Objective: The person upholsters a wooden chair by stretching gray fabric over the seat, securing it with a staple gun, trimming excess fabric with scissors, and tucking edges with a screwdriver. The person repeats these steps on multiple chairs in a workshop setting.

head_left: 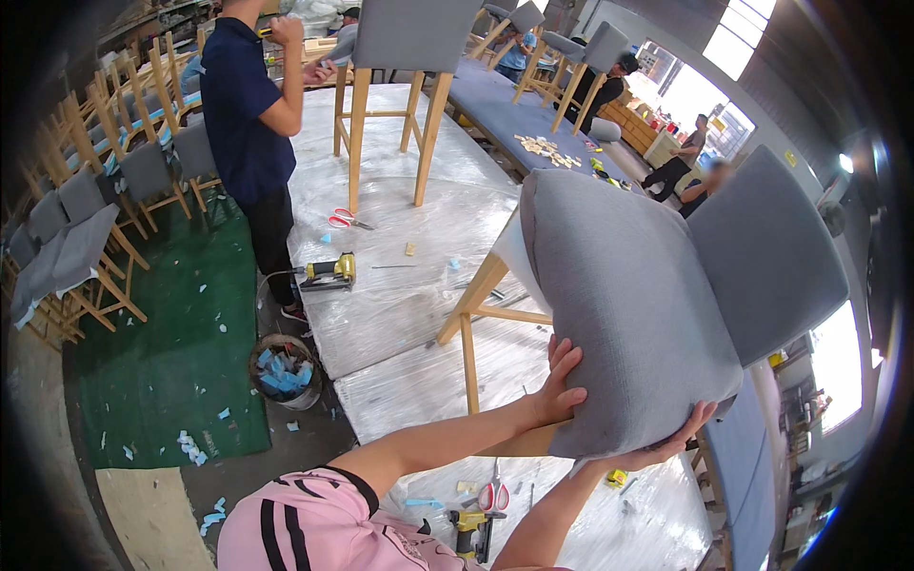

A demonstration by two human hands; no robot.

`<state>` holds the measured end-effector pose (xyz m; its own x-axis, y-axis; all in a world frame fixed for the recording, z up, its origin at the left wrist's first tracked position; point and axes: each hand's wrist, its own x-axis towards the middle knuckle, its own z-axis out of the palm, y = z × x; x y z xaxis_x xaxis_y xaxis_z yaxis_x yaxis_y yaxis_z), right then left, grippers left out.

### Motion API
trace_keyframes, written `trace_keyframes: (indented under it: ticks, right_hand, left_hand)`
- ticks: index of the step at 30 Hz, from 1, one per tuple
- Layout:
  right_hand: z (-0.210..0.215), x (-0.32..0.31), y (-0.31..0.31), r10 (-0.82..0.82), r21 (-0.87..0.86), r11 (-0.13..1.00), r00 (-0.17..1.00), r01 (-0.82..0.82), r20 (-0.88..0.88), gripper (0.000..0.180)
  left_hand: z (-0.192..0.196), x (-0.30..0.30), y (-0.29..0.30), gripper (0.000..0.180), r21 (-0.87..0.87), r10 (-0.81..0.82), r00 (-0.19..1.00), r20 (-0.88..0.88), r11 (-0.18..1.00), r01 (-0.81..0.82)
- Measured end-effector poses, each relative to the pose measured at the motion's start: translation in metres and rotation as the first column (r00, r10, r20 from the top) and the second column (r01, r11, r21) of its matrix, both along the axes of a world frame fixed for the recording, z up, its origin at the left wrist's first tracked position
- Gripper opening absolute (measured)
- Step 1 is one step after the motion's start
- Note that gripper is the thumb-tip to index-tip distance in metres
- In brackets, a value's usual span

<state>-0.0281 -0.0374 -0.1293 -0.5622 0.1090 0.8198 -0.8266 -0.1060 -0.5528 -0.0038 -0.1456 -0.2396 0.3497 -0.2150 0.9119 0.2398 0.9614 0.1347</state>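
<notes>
A tall bar chair with a grey upholstered seat (638, 285) and grey backrest (771, 252) stands close in front of me, on pale wooden legs (469, 362). White lining shows below the seat's left edge. My left hand (560, 385) grips the near left edge of the seat cover, thumb on the grey fabric. With its fingers curled round the near lower corner, my right hand (657, 452) holds the seat from below. Both palms are partly hidden. Below my arms lie red-handled scissors (494, 497), a yellow-and-black staple gun (469, 533) and a yellow tape measure (617, 477).
Plastic film covers the worktable (400, 333). Farther along it are another staple gun (328, 273), scissors (347, 220) and a second grey chair (409, 38). A person in dark blue (246, 114) stands at its left side, near a scrap bucket (309, 385). Several chairs crowd the left.
</notes>
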Motion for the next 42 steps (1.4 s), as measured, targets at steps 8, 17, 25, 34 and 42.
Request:
trace_keyframes:
  ticks: [8,17,25,34,42]
  right_hand:
    - [-0.006,0.047,0.021,0.087,0.144,0.986,0.996,-0.086,0.002,0.056]
    - [-0.45,0.092,0.3,-0.107,-0.076,0.845,-0.307,-0.529,0.946,0.023]
    - [-0.591,0.13,0.274,0.565,-0.471,0.824,-0.379,0.316,0.733,0.067]
    - [-0.456,0.101,0.285,0.845,-0.774,0.532,-0.159,0.342,0.51,0.044]
    - [-0.223,0.091,0.182,0.733,-0.741,0.67,0.189,-0.042,0.653,0.068]
  left_hand:
    - [-0.101,-0.027,-0.027,0.054,0.014,-0.052,0.974,0.219,0.999,0.05]
    - [-0.163,0.01,-0.002,0.054,0.048,-0.202,0.859,0.471,0.978,0.204]
    - [-0.129,0.045,-0.031,0.055,0.016,-0.134,0.795,0.591,0.988,0.155]
    - [-0.074,0.069,-0.02,0.056,0.017,-0.099,0.751,0.653,0.993,0.117]
    - [-0.05,0.054,-0.026,0.056,-0.015,-0.055,0.762,0.645,0.996,0.085]
